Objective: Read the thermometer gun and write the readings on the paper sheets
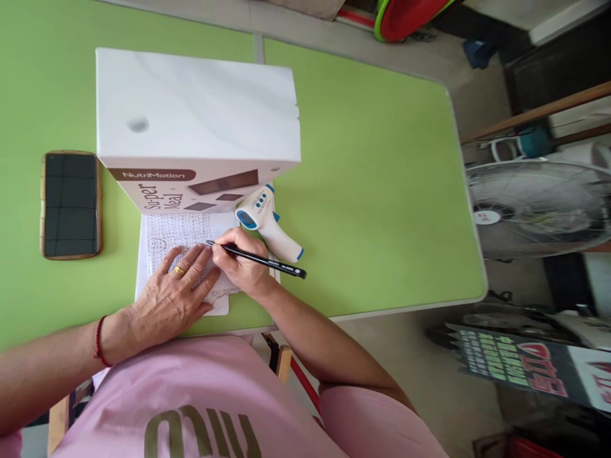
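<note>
My right hand [242, 261] grips a black pen [267, 259], its tip at the handwritten paper [179, 228]. Lying flat on that paper with fingers spread is my left hand [174, 294], a gold ring on one finger and a red cord at the wrist. Dense lines of writing cover the sheet, partly hidden under both hands. Just beyond it stands a white NutriMotion box [200, 108]. A white and blue infrared thermometer [270, 226] rests between the box and my right hand.
A smartphone [71, 205] in a brown-edged case lies left of the box on the green table [377, 178]. Past the table's right edge stands a fan [534, 207]. Nearer me on that side is a printed sign [529, 369].
</note>
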{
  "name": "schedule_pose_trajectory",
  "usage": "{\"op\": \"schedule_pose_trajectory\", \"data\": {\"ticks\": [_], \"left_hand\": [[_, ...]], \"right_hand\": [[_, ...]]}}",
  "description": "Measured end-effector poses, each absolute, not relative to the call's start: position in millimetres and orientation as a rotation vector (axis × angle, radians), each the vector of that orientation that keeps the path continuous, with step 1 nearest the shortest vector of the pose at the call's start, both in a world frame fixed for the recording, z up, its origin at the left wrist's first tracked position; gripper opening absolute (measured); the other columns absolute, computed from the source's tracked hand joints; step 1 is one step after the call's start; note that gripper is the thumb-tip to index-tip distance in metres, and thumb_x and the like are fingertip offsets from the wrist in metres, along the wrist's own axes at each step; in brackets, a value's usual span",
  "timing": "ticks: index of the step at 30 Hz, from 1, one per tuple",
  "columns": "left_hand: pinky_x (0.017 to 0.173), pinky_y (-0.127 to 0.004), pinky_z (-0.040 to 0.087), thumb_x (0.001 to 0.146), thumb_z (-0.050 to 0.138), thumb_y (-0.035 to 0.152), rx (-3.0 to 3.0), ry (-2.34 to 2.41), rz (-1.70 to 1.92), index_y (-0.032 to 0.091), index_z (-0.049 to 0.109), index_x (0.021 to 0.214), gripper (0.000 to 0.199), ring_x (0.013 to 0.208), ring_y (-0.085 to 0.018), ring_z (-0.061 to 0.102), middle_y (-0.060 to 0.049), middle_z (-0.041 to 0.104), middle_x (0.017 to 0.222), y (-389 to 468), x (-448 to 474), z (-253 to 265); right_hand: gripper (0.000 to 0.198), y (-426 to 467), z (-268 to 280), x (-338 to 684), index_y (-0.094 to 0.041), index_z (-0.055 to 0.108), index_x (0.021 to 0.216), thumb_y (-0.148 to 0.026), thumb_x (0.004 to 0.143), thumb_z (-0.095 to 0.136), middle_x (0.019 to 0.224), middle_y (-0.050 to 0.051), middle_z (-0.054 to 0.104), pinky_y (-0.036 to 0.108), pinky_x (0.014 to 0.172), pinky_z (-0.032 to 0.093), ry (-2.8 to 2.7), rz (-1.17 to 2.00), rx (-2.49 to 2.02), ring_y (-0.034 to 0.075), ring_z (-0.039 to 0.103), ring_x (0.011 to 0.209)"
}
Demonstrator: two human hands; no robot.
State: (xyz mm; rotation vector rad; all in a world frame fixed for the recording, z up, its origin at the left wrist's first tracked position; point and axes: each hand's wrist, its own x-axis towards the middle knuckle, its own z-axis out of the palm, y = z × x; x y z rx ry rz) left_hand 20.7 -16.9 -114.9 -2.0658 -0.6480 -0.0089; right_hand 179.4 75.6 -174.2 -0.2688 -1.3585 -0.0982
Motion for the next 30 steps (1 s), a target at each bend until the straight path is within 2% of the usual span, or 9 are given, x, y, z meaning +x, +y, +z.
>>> {"op": "schedule_pose_trajectory", "data": {"ticks": [30], "left_hand": [[0.110,-0.056,0.039,0.093,0.065,0.035,-2.069,-0.652,0.001,0.011,0.058,0.132,0.047,0.136,-0.036,0.045,-0.022,0.047,0.146,-16.8,20.6,-112.7]], "right_hand": [[0.015,77.6,-172.5,178.1,-0.023,0.047,0.074,-0.022,0.088,0.053,0.061,-0.005,0.055,0.025,0.052,0.043,-1.314,-0.109,-0.289,0.010,0.049,0.052]]}}
